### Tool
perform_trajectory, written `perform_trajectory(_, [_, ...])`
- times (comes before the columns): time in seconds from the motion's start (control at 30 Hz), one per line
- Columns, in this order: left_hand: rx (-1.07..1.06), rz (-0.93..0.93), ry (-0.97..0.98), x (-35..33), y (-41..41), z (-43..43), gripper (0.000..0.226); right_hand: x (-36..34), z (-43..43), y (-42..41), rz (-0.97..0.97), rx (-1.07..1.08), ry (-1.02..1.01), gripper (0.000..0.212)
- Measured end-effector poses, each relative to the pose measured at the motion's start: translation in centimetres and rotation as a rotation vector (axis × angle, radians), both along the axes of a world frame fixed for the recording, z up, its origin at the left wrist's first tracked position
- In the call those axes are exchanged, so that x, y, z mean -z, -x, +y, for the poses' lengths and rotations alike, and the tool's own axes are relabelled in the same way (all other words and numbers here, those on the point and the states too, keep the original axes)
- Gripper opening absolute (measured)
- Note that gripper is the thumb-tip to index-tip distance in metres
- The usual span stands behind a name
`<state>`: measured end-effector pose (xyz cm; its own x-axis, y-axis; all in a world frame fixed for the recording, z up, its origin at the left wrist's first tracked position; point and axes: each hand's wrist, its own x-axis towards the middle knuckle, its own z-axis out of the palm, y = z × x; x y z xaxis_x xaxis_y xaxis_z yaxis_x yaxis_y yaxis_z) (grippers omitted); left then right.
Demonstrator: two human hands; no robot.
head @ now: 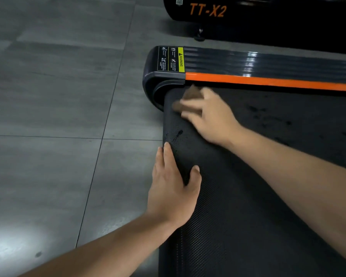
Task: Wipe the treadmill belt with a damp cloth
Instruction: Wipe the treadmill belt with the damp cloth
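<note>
Observed: right hand (210,116) grasps a bunched brown cloth (189,97), motion-blurred, pressed on the black textured treadmill belt (248,196) at its end corner beside the orange side stripe (268,81); left hand (174,190) released, fingers straight, resting on the belt's end edge.

A single head-worn camera looks steeply down, close over the treadmill belt (248,196) end and floor (58,96).
</note>
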<state>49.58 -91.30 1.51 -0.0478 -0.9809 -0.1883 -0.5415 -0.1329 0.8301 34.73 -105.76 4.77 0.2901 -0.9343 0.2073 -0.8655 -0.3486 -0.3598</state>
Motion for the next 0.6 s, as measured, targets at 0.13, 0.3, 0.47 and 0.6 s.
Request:
perform_trajectory(0.13, [0.013,-0.009,0.002,-0.2,0.0,0.0,0.090,-0.9,1.0,1.8,0.055,-0.170,-0.058,0.036])
perform_trajectory(0.3, [-0.004,0.042,0.005,0.1,-0.3,-0.1,0.089,-0.3,-1.1,-0.8,0.007,0.090,0.040,0.036])
perform_trajectory(0.47, [-0.016,0.096,-0.010,0.0,-0.5,1.7,0.084,-0.9,6.3,1.1,0.017,-0.357,-0.089,0.035])
perform_trajectory(0.6, [-0.026,0.064,-0.025,0.0,-0.4,2.0,0.085,-1.0,-1.9,0.0,0.012,0.055,0.061,0.032])
